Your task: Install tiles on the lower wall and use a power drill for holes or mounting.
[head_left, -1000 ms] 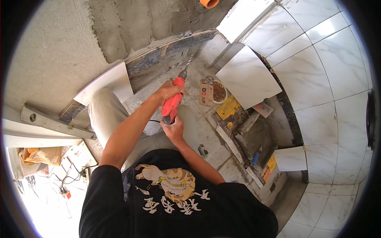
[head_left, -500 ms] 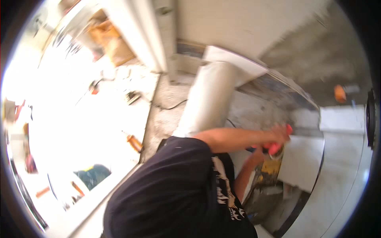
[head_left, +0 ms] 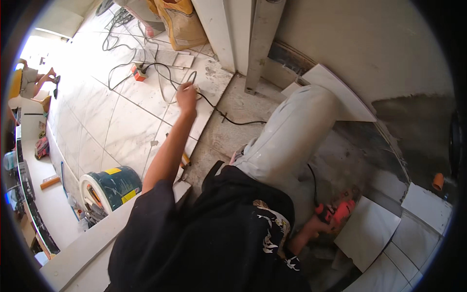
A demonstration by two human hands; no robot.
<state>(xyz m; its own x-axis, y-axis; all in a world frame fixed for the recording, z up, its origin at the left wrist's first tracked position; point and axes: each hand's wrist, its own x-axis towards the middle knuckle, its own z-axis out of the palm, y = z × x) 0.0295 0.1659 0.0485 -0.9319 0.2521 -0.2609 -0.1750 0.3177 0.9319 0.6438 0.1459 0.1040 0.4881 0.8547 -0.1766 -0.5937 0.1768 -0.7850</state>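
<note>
My left hand [head_left: 187, 99] reaches out to the left, over the edge of the marble-look floor tiles. Its fingers are closed at the black power cable [head_left: 212, 104], where the cable bends; a small pale bit beside them is too unclear to name. At the lower right, my right hand [head_left: 314, 228] grips a red power tool [head_left: 342, 212], which looks like an angle grinder. Its head is blurred, beside a loose white tile [head_left: 368, 232]. A black cord [head_left: 314, 182] rises from the tool toward my bent leg in light trousers.
An orange-and-white socket block [head_left: 139, 73] lies among looped cables. A dark green bucket [head_left: 113, 187] with tools stands at the left. Yellow sacks [head_left: 181, 24] lean by the door frame. A tile [head_left: 338, 90] rests against the wall. Another person's legs [head_left: 43, 78] show at far left.
My left hand has left the power tool and swung left to the cable on the tiles. The right hand stays on the tool, and the view has shifted left.
</note>
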